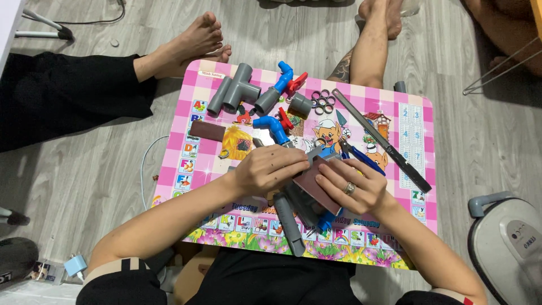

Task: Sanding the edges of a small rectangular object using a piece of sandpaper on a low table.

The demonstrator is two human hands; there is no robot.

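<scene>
My left hand (270, 168) grips the top of a grey pipe piece (289, 221) that runs toward me over the pink picture table (420, 116). My right hand (353, 185), with a ring on one finger, presses a brown sheet of sandpaper (314, 183) against that pipe. Both hands meet at the middle of the table. A blue fitting (326, 220) shows under my right hand. Blue-handled pliers (361, 158) lie just beyond my right fingers.
At the table's far side lie a grey tee fitting (236, 88), blue elbows with red valve handles (286, 79), several small grey rings (323, 102), a long file (381, 140) and a brown block (207, 131). Other people's bare feet (197, 42) rest beyond. A white appliance (508, 243) stands at right.
</scene>
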